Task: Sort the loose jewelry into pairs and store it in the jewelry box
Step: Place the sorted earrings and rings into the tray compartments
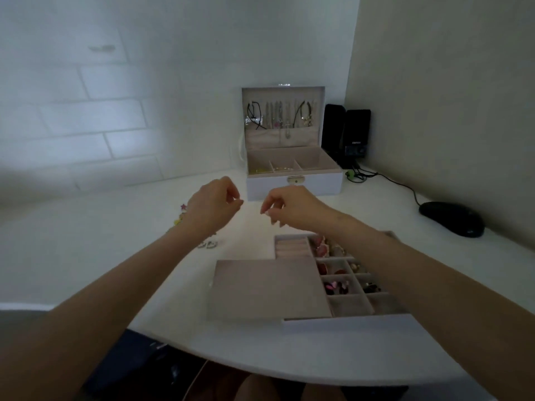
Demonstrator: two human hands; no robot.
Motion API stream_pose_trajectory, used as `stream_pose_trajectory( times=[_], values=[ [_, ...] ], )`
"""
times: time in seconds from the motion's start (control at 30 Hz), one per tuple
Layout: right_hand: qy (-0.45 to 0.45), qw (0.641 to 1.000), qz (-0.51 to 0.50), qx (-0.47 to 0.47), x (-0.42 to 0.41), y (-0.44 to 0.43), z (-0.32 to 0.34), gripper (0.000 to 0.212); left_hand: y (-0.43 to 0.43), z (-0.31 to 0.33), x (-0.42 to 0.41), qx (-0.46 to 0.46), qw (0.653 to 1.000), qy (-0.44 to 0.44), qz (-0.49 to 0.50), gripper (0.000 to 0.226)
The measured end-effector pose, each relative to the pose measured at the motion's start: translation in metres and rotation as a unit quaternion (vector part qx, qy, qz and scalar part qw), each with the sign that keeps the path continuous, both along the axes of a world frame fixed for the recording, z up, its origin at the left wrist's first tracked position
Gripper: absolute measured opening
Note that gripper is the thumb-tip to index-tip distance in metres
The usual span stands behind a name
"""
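Note:
The white jewelry box (pixel 293 186) stands open at the back of the table, with necklaces hanging inside its upright lid. Its removable tray (pixel 347 316) lies near the front edge, and several compartments hold small red and pink pieces. A beige cover (pixel 266 287) lies over the tray's left part. My left hand (pixel 212 206) and right hand (pixel 291 206) hover above the table between box and tray, fingertips drawn together and facing each other. Anything pinched in them is too small to make out. Loose jewelry (pixel 208 244) lies by my left wrist.
Two black speakers (pixel 346 134) stand in the right corner behind the box. A black mouse (pixel 451 218) with its cable lies at the right. Walls close off the back and right sides. The rounded table edge (pixel 260 369) is near me.

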State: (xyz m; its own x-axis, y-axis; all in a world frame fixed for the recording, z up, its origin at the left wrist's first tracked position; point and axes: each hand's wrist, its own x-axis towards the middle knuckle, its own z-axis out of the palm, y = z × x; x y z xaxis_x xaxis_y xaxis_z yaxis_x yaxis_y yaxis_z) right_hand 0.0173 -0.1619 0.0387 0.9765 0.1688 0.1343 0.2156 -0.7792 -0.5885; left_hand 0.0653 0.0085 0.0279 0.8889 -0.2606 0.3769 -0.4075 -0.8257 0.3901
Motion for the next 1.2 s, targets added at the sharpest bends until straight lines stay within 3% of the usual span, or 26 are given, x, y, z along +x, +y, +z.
stream_pose_trajectory(
  times=[0.13,0.27,0.47,0.73,0.9,1.07,1.2],
  values=[
    [-0.006,0.999,0.010,-0.031,0.052,0.030,-0.003,0.022,0.022,0.004,0.043,0.072,0.992,0.054,0.084,0.021],
    [-0.005,0.994,0.044,-0.098,0.085,0.054,-0.016,0.033,0.027,0.000,0.062,0.158,0.975,0.120,0.095,0.035],
    [0.007,0.988,0.067,-0.140,0.104,0.069,-0.033,0.037,0.030,-0.017,0.069,0.168,0.971,0.141,0.092,0.035],
    [-0.024,0.987,0.046,-0.155,0.109,0.070,-0.042,0.019,0.032,-0.023,0.073,0.148,0.975,0.142,0.090,0.027],
    [-0.016,0.983,0.037,-0.177,0.105,0.064,-0.040,0.025,0.032,-0.021,0.077,0.132,0.974,0.167,0.082,0.022],
    [-0.008,0.992,0.041,-0.123,0.100,0.054,-0.035,0.025,0.026,-0.021,0.077,0.151,0.973,0.152,0.081,0.030],
    [0.003,0.988,0.064,-0.139,0.098,0.052,-0.035,0.025,0.024,-0.027,0.077,0.168,0.971,0.152,0.081,0.028]
  ],
)
